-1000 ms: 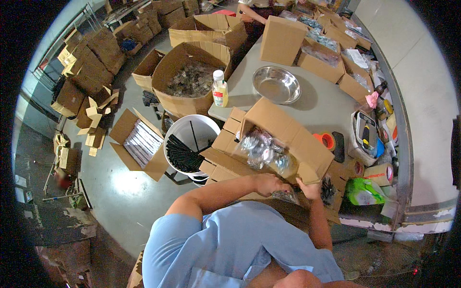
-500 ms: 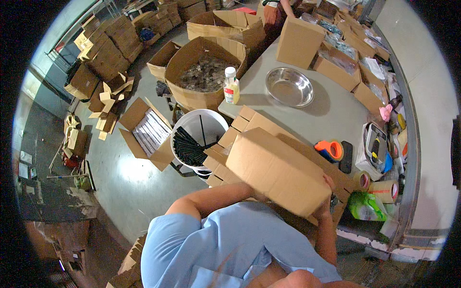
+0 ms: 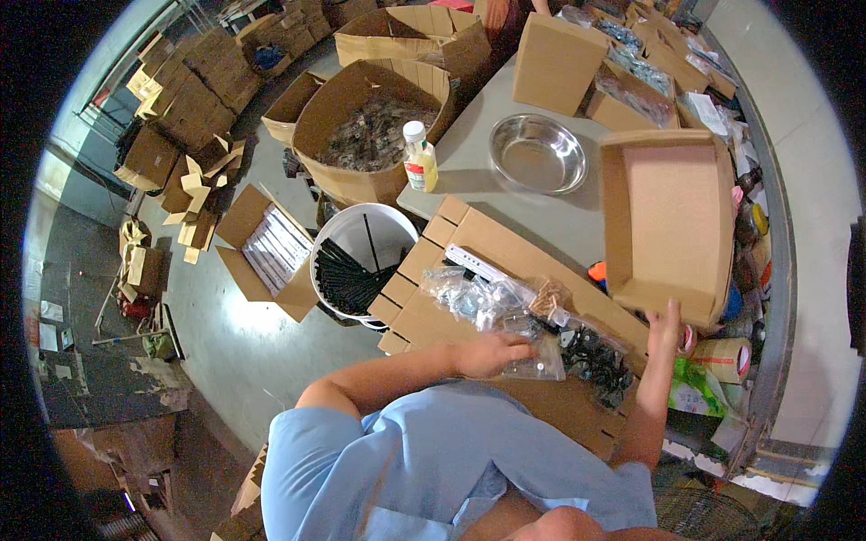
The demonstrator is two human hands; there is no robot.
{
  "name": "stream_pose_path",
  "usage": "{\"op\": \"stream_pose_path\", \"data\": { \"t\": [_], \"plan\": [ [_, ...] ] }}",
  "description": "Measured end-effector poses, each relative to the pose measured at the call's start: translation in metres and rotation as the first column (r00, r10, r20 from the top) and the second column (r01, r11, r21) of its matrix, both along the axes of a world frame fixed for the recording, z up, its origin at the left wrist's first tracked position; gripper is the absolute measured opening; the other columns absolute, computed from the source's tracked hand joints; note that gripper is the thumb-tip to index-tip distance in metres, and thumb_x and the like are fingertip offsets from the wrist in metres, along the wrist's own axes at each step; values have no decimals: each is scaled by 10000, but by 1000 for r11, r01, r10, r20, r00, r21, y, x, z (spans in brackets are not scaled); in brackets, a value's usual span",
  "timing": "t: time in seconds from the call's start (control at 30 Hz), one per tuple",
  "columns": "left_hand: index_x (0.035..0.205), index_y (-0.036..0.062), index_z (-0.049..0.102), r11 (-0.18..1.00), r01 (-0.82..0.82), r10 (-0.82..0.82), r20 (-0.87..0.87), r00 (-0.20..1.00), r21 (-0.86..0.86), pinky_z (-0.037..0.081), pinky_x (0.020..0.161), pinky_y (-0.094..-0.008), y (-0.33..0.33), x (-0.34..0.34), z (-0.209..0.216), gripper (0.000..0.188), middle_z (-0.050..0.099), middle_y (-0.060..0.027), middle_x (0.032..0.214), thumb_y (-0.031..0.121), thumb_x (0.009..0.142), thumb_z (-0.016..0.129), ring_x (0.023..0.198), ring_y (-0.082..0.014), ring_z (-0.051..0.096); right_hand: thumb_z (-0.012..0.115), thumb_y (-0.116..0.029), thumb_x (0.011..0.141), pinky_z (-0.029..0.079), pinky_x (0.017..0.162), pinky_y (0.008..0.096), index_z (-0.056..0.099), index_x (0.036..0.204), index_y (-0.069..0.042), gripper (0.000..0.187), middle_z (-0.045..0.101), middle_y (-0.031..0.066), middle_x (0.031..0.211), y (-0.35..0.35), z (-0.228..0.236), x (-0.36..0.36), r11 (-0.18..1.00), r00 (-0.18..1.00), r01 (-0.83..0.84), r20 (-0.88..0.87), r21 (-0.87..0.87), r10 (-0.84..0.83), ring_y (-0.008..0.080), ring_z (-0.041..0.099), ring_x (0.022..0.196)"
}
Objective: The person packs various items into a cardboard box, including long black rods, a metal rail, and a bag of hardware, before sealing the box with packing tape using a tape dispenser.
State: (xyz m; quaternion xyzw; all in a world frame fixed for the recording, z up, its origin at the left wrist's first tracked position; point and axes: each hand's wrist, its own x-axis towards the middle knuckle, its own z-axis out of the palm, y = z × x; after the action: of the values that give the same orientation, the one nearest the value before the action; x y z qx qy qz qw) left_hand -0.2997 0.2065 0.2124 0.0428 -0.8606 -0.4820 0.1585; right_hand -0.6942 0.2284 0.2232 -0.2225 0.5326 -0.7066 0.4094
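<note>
Right hand at an open carton's lower rim, left hand on a clear bag

Clock directions run from the heap of clear plastic bags (image 3: 465, 296), twelve pointing straight away from the person. The heap lies on a slotted cardboard sheet (image 3: 422, 332), with a bag of black parts (image 3: 591, 359) just beside it at four.

At seven, the left hand (image 3: 492, 354) has its fingers curled over the nearest clear bag; whether they pinch it, I cannot tell. At three, the right hand (image 3: 666, 329), fingers straightened, meets the lower rim of the open cardboard carton (image 3: 669, 221); its grip cannot be told. The carton stands at two, its open side facing the camera, its right edge overlapping the wall-side clutter.

Grey tabletop (image 3: 483, 206) shows between the sheet's far edge and the steel bowl (image 3: 538, 153) at twelve, narrowing between bowl and carton. At eleven, a white-capped bottle (image 3: 420, 158) stands near the table's left edge. At ten, the sheet's left end overlaps the white bucket (image 3: 390, 236) in view.
</note>
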Motion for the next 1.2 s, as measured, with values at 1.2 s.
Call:
{"op": "stream_pose_path", "data": {
  "t": [1.2],
  "plan": [
    [1284,242,443,761,-117,289,172,942,-638,258,944,-619,-81,9,-33,593,423,-78,1331,379,739,634,1222,-285,392,630,19,723,438,868,398,585,992,-13,275,554,168,1081,3,-20,163,746,86,-203,-748,634,658,306,542,1015]
  ]
}}
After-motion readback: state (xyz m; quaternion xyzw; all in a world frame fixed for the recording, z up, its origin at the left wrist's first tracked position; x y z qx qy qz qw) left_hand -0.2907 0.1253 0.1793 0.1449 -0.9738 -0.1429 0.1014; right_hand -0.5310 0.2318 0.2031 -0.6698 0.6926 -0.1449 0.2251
